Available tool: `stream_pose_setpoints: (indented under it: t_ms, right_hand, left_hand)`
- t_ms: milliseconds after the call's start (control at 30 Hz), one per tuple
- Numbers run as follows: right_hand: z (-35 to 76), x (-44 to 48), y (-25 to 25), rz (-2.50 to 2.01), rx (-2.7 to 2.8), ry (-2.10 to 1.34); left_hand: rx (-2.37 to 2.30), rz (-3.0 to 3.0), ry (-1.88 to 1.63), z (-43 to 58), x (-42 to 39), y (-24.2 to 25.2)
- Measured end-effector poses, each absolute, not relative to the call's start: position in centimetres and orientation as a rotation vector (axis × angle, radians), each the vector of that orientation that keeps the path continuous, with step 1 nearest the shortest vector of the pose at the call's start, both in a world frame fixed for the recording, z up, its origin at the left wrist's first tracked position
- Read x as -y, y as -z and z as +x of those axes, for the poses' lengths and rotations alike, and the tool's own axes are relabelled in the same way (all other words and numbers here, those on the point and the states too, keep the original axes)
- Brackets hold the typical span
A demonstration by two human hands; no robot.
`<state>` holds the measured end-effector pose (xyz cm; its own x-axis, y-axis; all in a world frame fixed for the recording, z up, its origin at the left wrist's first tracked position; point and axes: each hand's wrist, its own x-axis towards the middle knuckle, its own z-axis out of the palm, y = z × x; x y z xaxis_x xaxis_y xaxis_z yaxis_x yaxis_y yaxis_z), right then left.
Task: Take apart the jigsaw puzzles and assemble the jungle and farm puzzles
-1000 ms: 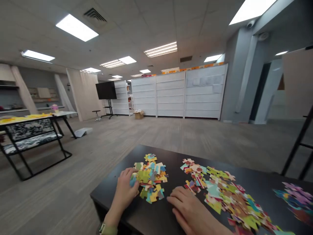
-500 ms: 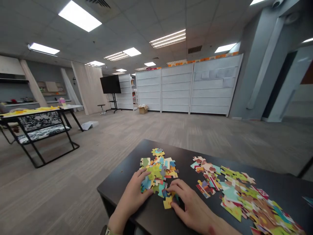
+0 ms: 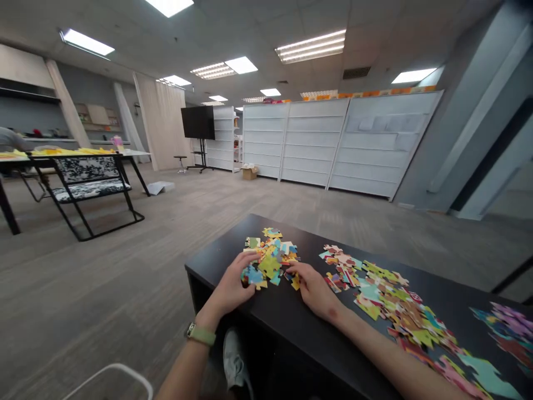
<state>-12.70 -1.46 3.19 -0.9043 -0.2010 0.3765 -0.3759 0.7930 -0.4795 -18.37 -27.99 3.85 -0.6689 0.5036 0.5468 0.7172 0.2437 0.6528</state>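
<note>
A heap of loose jigsaw puzzle pieces [image 3: 271, 265], yellow-green, blue and orange, lies on a black table [image 3: 266, 314]. My left hand [image 3: 231, 283] rests at the heap's left side, fingers and thumb spread apart around a blue puzzle piece [image 3: 252, 275]. On the heap's right side, my right hand [image 3: 312, 289] has its fingers bent over a yellow puzzle piece [image 3: 296, 283] lying on the table. Its thumb is mostly hidden, so the exact hold is unclear. A green-strapped watch [image 3: 202, 334] is on my left wrist.
Right of my right hand spreads a larger group of puzzle pieces [image 3: 391, 294], with purple and blue pieces [image 3: 506, 328] farther right. A patterned chair [image 3: 89, 178] stands by another table at left. White shelving [image 3: 316, 141] lines the back.
The view has tilted down and turned slightly left, showing more table and my shoe. My right hand has shifted up along the heap's edge, and the yellow piece sits closer to it.
</note>
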Motion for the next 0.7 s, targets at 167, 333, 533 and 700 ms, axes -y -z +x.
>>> stream_pose_setpoints:
  t_ms: [167,333,533,700]
  right_hand:
    - [-12.4,1.6,-3.6,0.471,2.686,-0.793]
    - [-11.9,1.3,-3.5,0.513,2.695,-0.907]
    - [-11.4,1.6,-4.1,0.53,2.659,-0.924]
    - [-10.7,2.3,-5.5,0.545,2.728,-0.775]
  left_hand:
    - [2.355,-1.122,1.274,-17.9,27.7,-3.7]
    - [2.438,-0.814,1.132,-18.2,27.0,-3.0]
    - [2.581,-0.847,0.941,-16.9,26.7,-3.5]
    - [2.637,-1.21,0.901,-16.3,28.2,-4.0]
